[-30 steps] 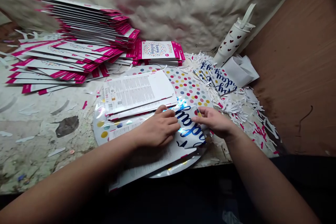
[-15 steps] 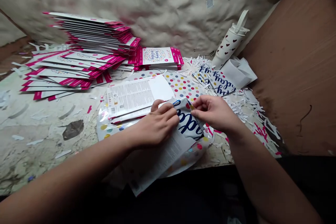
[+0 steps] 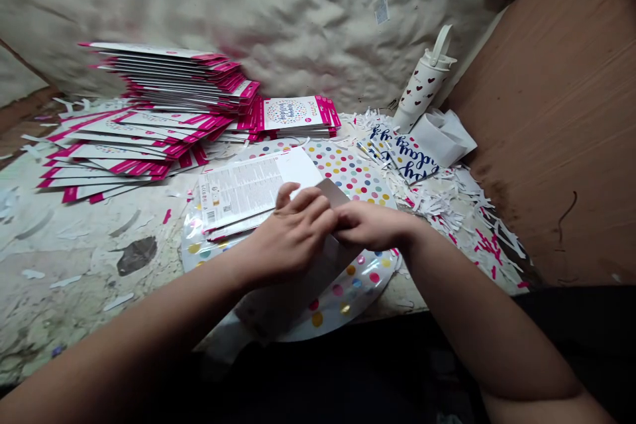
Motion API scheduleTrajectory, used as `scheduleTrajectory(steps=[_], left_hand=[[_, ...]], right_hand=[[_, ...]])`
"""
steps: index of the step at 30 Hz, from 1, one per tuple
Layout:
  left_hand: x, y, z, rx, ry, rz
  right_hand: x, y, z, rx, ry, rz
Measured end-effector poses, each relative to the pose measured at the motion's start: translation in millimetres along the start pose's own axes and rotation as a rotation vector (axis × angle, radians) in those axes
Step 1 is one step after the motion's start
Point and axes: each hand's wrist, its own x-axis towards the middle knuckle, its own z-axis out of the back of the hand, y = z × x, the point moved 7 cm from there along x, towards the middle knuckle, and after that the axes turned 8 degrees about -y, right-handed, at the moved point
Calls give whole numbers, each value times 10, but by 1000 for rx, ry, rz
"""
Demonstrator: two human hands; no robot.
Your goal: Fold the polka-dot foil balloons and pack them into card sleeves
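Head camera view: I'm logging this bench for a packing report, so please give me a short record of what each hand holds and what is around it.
Left hand: holds a folded grey sheet
Right hand: holds the same sheet, beside the left hand
Under the hands: polka-dot foil balloon
Beside the hands: printed instruction cards
Further back: pink-edged packets; heart-print bottle
To the right: paper shreds
Surface: workbench
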Motion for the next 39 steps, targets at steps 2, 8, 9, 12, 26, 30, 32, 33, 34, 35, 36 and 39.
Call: scheduleTrajectory(steps=[2,8,9,12,26,30,32,33,34,35,36,39], left_hand=[[-1,72,160,31,-93,63],[-50,103,656,82,-540,213],[-102,119,729,64,-659,256],[-235,282,672,-326,-757,483],[-545,215,-270,-1498,-86,1213],[-746,37,-581,-1497,40,1424],[-808,-81,-673,-1468,67,1488],[-823,-135,-698,-1450,86,1496],[-833,-179,-711,-1428,105,1496],[-842,-209,-713,-1401,120,1492],[-849,-231,-711,-1375,137,1482],[-872,-249,-698,-1315,165,1458]], right_hand=[[-152,106,240,29,-293,70],[-476,63,80,383,-482,117],[-485,22,50,429,-505,116],[-503,-52,108,487,-622,134],[-383,-140,513,274,-705,54],[-395,-171,455,-378,-753,29],[-411,-72,144,-567,-631,161],[-425,-29,-43,-611,-539,225],[-448,7,-205,-635,-471,271],[-473,37,-322,-654,-439,299],[-495,60,-398,-673,-432,313],[-513,91,-497,-722,-411,336]])
